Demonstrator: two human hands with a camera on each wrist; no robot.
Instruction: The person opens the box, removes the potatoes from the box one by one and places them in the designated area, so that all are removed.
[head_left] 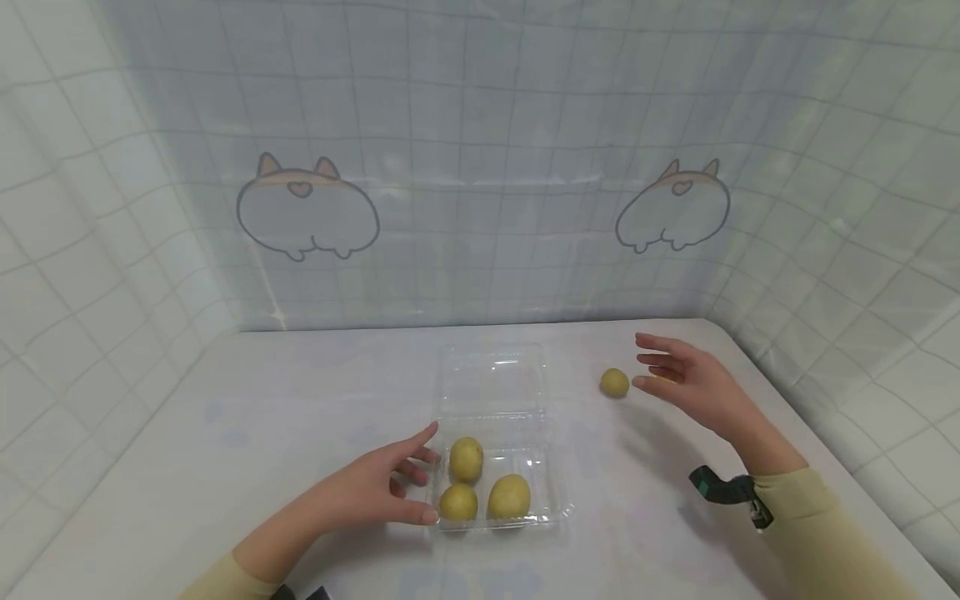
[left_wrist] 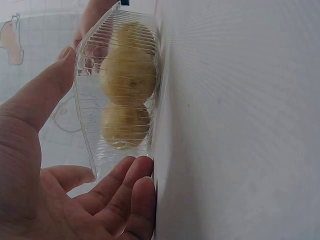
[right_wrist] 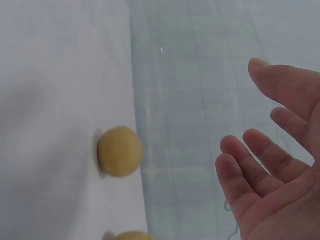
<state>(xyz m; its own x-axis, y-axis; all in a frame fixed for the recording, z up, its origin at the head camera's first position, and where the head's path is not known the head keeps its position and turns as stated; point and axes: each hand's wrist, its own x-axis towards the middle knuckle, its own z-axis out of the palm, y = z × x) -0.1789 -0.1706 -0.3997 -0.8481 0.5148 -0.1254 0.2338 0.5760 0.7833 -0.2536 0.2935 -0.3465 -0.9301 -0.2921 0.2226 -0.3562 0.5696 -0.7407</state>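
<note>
I am watching over a white tabletop (head_left: 300, 417) backed by pale checked cloth walls printed with cartoon corgi rumps (head_left: 307, 208). My left hand (head_left: 375, 492) is resting relaxed fingers against the clear plastic clamshell box (head_left: 498, 433) holding three small yellow potatoes (head_left: 466, 458). My right hand (head_left: 693, 383) is hovering spread and empty beside a fourth loose round yellow potato (head_left: 614, 382) lying on the table.

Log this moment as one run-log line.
left hand: open, touching tray | tray: lid open, three potatoes inside | right hand: open, beside loose potato, no contact | table
</note>
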